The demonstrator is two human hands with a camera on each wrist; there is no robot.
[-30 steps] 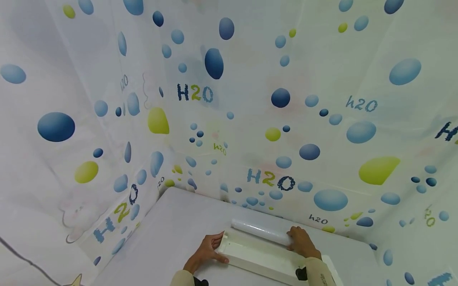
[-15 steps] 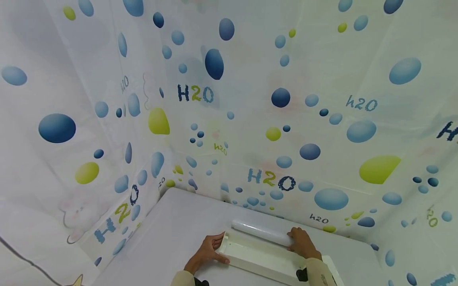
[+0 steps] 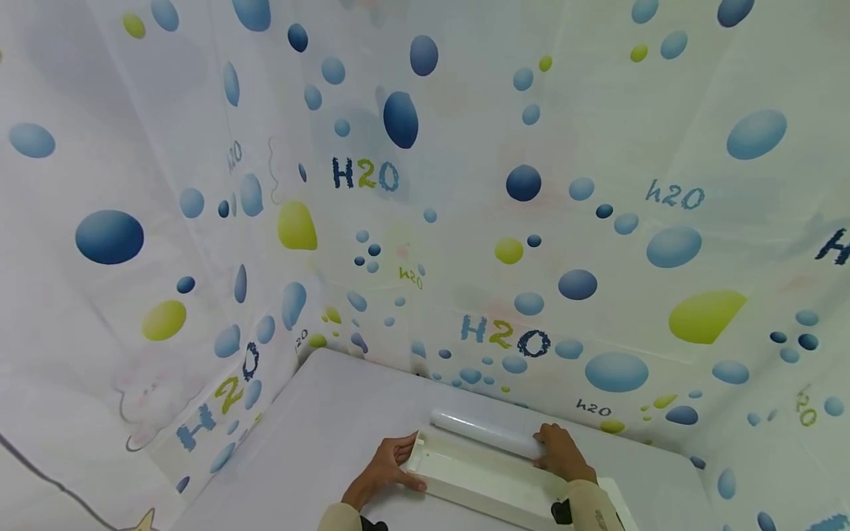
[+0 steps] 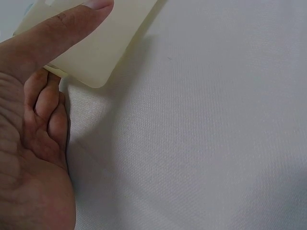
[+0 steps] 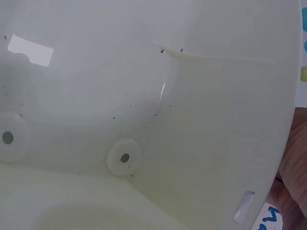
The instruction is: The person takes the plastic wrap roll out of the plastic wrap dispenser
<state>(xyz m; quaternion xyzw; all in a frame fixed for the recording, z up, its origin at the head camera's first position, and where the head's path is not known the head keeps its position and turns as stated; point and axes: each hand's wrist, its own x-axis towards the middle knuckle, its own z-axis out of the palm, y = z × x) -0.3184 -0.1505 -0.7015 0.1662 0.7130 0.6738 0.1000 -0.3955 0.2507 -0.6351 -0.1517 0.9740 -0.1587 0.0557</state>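
Observation:
A long cream-white plastic tray (image 3: 488, 479) with raised walls lies slanted on the table. At its left end my left hand (image 3: 384, 466) grips it, the thumb along the near side and the bent fingers behind the end; the left wrist view shows that thumb pressed over the tray corner (image 4: 100, 57). Behind the tray lies a shiny whitish roll of plastic film (image 3: 485, 433). My right hand (image 3: 563, 453) curls its fingers at the roll's right end. In the right wrist view, the tray interior (image 5: 216, 105) with round holes fills the frame, hiding most of that hand (image 5: 296, 167).
A white cloth-like surface (image 3: 312, 428) covers the table. Hanging sheets (image 3: 451, 221) printed with blue and green drops and H2O lettering enclose the back and sides. A white edge (image 3: 617, 501) shows beyond my right sleeve. Dark specks dot the tray's inside.
Both hands, the tray and the roll keep their places. Only the head view shifts very slightly.

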